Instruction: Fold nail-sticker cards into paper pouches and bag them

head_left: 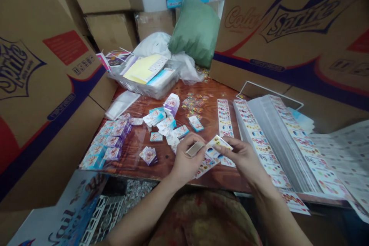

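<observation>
My left hand (pixel 184 159) is closed around a small flat packet (pixel 195 148), which it holds edge-on above the front of the wooden table (pixel 170 157). Just right of it, my right hand (pixel 242 155) pinches a folded strip of nail stickers (pixel 215 153) whose lower end hangs toward the table edge. The two hands are almost touching. Small printed sticker boxes (pixel 167 125) lie scattered beyond my left hand, and several more are laid in rows (pixel 108 140) at the table's left.
Long sticker strips (pixel 225 117) and a thick stack of sticker sheets (pixel 276 138) lie to the right. A clear tray of papers (pixel 147 75), plastic bags and a green cushion (pixel 196 29) are at the back. Large cardboard cartons (pixel 43 96) wall in both sides.
</observation>
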Demonstrator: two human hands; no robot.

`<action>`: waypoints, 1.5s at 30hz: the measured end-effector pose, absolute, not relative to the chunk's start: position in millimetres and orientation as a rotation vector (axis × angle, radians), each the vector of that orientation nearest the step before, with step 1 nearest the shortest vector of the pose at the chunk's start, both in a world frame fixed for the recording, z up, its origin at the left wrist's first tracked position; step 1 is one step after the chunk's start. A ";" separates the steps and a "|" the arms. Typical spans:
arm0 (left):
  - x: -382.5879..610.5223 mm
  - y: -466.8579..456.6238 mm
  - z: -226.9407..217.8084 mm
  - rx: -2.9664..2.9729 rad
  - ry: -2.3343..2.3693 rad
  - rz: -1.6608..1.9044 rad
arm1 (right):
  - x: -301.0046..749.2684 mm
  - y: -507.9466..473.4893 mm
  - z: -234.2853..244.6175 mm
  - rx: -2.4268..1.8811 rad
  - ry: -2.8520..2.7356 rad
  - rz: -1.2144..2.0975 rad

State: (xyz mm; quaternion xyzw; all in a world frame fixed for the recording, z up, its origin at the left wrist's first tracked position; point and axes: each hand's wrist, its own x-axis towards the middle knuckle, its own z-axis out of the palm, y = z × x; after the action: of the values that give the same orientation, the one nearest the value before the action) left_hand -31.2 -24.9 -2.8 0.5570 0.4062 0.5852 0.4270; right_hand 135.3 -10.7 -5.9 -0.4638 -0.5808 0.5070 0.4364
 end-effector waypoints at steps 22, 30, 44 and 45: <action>-34.8 -30.4 -15.3 1.053 1.040 1.176 | 125.1 -28.8 -33.5 -1.198 -1.664 0.507; -40.1 -27.1 -9.9 0.956 1.045 1.214 | 118.5 -39.0 -35.0 -1.114 -1.790 0.774; -41.3 -28.2 -24.1 0.872 1.113 1.206 | 115.6 -47.0 -41.3 -1.087 -1.869 0.769; -42.2 -28.0 -24.7 0.890 1.116 1.184 | 115.4 -46.7 -44.0 -1.107 -1.828 0.773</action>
State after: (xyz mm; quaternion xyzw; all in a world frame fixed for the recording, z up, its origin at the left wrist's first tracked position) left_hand -42.2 -28.0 -24.7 0.3840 0.4813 0.5106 0.6002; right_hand 115.4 -46.7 -44.0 -0.4419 -0.7295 0.3087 0.4210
